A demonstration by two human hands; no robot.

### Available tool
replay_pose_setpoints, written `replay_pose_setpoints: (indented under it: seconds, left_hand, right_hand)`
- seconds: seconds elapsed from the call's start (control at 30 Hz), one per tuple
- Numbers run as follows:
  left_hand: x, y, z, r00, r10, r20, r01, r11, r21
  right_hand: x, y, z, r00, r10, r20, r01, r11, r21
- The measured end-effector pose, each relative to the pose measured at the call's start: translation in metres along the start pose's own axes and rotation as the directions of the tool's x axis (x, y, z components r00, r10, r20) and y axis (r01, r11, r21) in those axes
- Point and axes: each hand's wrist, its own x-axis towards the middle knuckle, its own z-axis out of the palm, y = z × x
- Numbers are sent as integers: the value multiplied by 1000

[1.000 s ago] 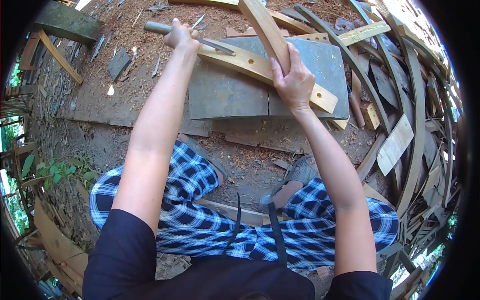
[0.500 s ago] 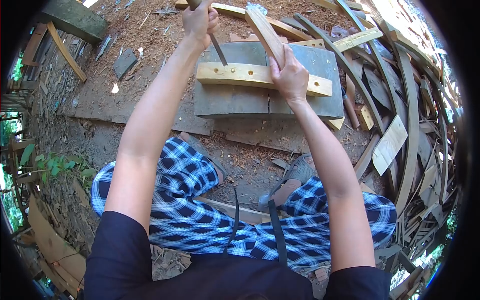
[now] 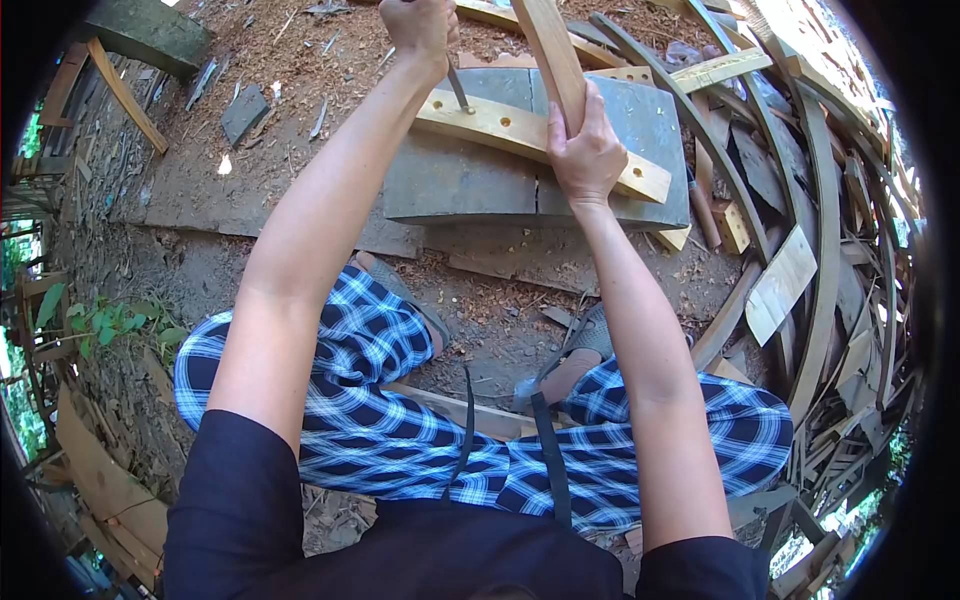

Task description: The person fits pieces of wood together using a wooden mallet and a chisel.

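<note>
My left hand [image 3: 420, 32] is closed round a chisel [image 3: 457, 88], most of its handle hidden in my fist. The dark blade slants down and its tip rests at a hole in a pale wooden beam [image 3: 545, 143]. That beam has several round holes along its upper face and lies at a slant across a grey block [image 3: 460, 190]. My right hand [image 3: 588, 155] grips the lower end of a flat wooden bar [image 3: 556, 60], which points up and away past the top of the view. The hand overlaps the beam right of its middle.
Curved timber strips [image 3: 822, 260] and offcuts pile up on the right. Close by the block lie a wooden-handled tool [image 3: 704, 214] and a small drilled block [image 3: 731, 228]. Wood chips cover the ground beyond. A concrete slab [image 3: 150, 35] stands at the far left.
The beam has turned, its left end swinging away from me and its right end coming slightly nearer. My left hand and the chisel have shifted right and away; the wooden bar stands more upright.
</note>
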Motion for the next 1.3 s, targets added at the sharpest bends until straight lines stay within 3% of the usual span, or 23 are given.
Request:
replay_pose_setpoints:
  seconds: [0.33, 0.43, 0.5, 0.6, 1.07, 1.13, 1.23, 1.3]
  left_hand:
    - [-3, -6, 18, 999, -49, -3, 49, 994, 96]
    - [-1, -8, 20, 998, 68, 18, -70, 963, 259]
    - [1, -5, 17, 974, -125, 190, 98, 984, 146]
    - [2, -3, 11, 940, -142, 312, 111, 987, 116]
    - [-24, -4, 4, 990, 94, 106, -99, 994, 47]
    - [-26, -5, 5, 984, 156, 83, -161, 986, 50]
    - [-28, -4, 3, 987, 137, 86, -139, 990, 17]
    - [-33, -5, 1, 988, 124, 90, -126, 992, 18]
  right_hand:
    - [0, 1, 1, 999, -19, -44, 20, 999, 39]
    - [0, 2, 1, 999, -23, -31, 24, 999, 35]
    - [1, 2, 1, 1000, -5, -6, 5, 999, 48]
    - [4, 1, 3, 999, 23, 27, -25, 997, 79]
    - [17, -1, -4, 993, 27, 115, -45, 987, 155]
    - [37, 2, -13, 910, 150, 387, -219, 965, 141]
    - [93, -23, -51, 870, 203, 449, -398, 828, 396]
    - [133, -57, -94, 977, -42, 209, -86, 817, 570]
